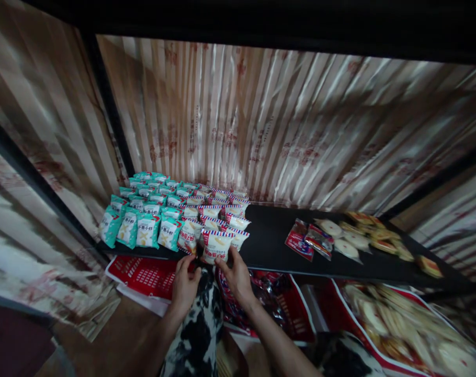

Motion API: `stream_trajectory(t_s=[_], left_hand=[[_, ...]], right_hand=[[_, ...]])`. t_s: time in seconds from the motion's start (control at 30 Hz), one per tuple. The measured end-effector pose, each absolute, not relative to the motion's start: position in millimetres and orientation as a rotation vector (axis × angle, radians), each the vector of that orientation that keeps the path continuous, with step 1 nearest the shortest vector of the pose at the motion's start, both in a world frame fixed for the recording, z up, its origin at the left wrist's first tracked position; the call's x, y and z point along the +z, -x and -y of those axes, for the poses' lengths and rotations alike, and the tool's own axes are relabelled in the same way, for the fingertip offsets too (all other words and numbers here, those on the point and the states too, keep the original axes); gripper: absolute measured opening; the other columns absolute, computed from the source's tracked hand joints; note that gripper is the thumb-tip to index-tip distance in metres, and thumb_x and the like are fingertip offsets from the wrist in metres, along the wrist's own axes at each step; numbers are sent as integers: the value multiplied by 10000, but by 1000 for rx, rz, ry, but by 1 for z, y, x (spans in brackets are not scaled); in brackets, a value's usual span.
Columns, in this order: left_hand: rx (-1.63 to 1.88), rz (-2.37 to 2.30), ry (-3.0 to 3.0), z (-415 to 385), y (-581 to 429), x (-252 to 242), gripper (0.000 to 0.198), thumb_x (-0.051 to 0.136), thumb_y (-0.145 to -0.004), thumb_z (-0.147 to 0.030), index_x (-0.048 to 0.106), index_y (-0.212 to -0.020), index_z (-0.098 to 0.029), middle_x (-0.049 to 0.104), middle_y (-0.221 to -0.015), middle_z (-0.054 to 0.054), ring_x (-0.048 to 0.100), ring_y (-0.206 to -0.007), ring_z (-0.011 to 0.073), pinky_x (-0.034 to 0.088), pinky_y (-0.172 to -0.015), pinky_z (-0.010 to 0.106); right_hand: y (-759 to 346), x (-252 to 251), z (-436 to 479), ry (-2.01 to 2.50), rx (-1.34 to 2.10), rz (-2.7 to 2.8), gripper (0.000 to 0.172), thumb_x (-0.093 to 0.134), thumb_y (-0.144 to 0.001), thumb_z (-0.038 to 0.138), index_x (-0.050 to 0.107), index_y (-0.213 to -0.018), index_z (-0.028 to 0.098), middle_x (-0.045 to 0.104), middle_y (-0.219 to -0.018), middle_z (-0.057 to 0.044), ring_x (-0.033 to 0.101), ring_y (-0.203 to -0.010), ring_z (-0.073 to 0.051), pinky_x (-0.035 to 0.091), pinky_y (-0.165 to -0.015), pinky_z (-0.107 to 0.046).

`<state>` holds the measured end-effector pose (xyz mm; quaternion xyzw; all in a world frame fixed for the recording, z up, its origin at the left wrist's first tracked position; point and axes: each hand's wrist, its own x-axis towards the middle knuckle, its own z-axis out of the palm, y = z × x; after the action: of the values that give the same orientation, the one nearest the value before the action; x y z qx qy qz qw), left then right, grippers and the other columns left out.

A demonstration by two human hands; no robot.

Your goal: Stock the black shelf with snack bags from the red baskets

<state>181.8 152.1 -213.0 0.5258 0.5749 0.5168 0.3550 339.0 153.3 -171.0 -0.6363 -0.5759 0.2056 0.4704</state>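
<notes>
Both of my hands reach up to the front edge of a black shelf point(273, 246). My right hand point(236, 275) pinches the lower edge of a white snack packet with a red and blue striped top point(216, 246), which stands at the front of a row of the same packets. My left hand point(185, 285) is just left of it, below the shelf edge, fingers curled; what they hold, if anything, I cannot make out. Rows of teal snack packets point(144, 220) fill the shelf's left end.
Loose red-wrapped and round pale snacks point(340, 238) lie on the shelf's right half. Red plastic baskets point(144, 275) sit below the shelf, one at the right holding several round pastries point(398, 324). A striped curtain point(285, 125) hangs behind. A black and white patterned cloth point(199, 335) lies between my arms.
</notes>
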Motion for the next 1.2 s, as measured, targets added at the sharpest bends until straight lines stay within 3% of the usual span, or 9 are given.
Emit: stream_trajectory(t_s=[0.27, 0.43, 0.63, 0.8, 1.03, 1.2], left_hand=[[1304, -1731, -1755, -177, -164, -223, 364, 503, -806, -170, 557, -1166, -175, 512, -1131, 112, 550, -1085, 227, 534, -854, 375], [1338, -1814, -1975, -187, -164, -214, 417, 483, -832, -156, 506, -1247, -200, 451, -1215, 117, 532, -1099, 221, 498, -920, 390], [1063, -1880, -2375, -207, -163, -190, 502, 423, -878, -206, 372, -1376, -246, 358, -1437, 106, 567, -1097, 217, 550, -773, 291], [785, -1880, -2592, -225, -164, -173, 570, 418, -867, -204, 290, -1420, -250, 352, -1463, 92, 603, -1023, 234, 556, -699, 309], [689, -1864, -2639, -238, -160, -171, 445, 403, -886, -200, 430, -1329, -208, 413, -1412, 117, 601, -1039, 234, 546, -745, 309], [731, -1846, -2653, -240, -155, -176, 394, 403, -892, -194, 464, -1281, -199, 377, -1421, 137, 606, -1035, 235, 544, -738, 303]], right_hand=[[-327, -209, -170, 1619, 402, 1467, 548, 543, -799, 402, 503, -1266, 118, 594, -1232, -160, 555, -1134, -287, 445, -950, -427], [-327, -210, -172, 1647, 366, 1469, 551, 520, -820, 417, 488, -1276, 109, 581, -1245, -168, 541, -1149, -289, 437, -958, -434], [-328, -210, -170, 1648, 358, 1458, 563, 513, -825, 443, 484, -1280, 113, 586, -1236, -169, 546, -1142, -289, 436, -959, -437], [-327, -211, -172, 1653, 342, 1445, 575, 514, -822, 462, 488, -1276, 110, 582, -1239, -179, 539, -1148, -300, 429, -963, -454], [-328, -206, -172, 1668, 328, 1452, 541, 492, -845, 452, 483, -1275, 125, 584, -1231, -172, 548, -1131, -294, 442, -942, -443], [-326, -206, -173, 1693, 298, 1458, 536, 473, -856, 454, 485, -1261, 103, 588, -1212, -188, 558, -1107, -297, 448, -921, -443]])
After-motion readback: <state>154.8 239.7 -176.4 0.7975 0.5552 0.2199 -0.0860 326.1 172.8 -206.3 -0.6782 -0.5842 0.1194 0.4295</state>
